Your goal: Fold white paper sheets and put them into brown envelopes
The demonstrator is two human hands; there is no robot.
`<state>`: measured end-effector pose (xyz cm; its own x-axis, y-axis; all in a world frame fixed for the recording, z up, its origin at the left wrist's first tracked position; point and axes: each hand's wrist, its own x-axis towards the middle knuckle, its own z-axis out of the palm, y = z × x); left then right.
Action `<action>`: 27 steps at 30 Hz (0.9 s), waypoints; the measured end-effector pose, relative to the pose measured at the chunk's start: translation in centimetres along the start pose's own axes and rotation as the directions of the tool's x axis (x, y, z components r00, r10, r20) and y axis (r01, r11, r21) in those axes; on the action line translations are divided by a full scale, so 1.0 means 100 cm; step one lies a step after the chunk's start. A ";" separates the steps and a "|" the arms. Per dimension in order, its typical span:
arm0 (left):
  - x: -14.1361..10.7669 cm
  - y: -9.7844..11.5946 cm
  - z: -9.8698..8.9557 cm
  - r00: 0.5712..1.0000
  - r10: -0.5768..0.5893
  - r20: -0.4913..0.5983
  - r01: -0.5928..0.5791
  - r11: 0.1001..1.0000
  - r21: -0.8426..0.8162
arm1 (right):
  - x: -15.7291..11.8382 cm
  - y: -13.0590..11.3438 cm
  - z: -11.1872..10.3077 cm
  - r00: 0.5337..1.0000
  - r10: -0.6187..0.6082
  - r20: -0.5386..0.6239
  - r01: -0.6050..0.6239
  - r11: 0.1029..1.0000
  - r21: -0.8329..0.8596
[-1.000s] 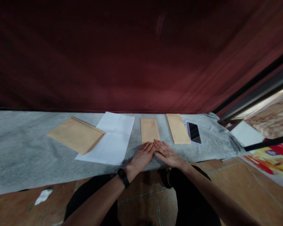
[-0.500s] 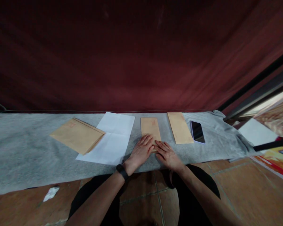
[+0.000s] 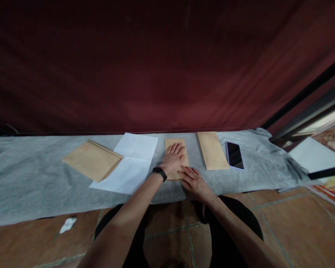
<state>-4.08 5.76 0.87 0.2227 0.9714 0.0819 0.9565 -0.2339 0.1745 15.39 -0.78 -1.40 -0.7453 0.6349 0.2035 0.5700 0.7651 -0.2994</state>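
Observation:
A brown paper envelope (image 3: pixel 170 141) lies lengthwise in front of me on a grey cloth (image 3: pixel 58 193). My left hand (image 3: pixel 173 158), with a black band at the wrist, rests flat on the middle of this envelope, fingers stretched away from me. At its near right corner lies my right hand (image 3: pixel 195 182), fingers extended and the tips touching the envelope's edge. Part of the envelope is hidden under the left hand. To the right is another brown envelope or stack of them (image 3: pixel 213 150). Left of me, several brown envelopes (image 3: pixel 92 160) overlap white paper sheets (image 3: pixel 136 163).
A phone (image 3: pixel 235 155) in a pale purple case lies right of the envelopes. Behind the cloth-covered surface hangs a dark red curtain (image 3: pixel 156 89). A dark metal frame (image 3: pixel 307 93) stands at the right. A crumpled white tissue (image 3: pixel 68 225) is on the tiled floor.
My left hand has slid away from me, from the envelope's near end to its middle, and now lies flatter. My right hand stays at the near right corner.

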 end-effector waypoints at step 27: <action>-0.111 0.026 -0.008 0.990 0.122 0.067 -0.127 0.989 0.078 | 0.010 0.021 0.002 0.983 0.098 -0.157 -0.038 0.937 0.346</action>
<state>-4.24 -5.65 1.24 0.3501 0.9360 0.0366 0.9320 -0.3520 0.0858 15.76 1.43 -2.05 -0.6224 0.7156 0.3171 0.4431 0.6560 -0.6110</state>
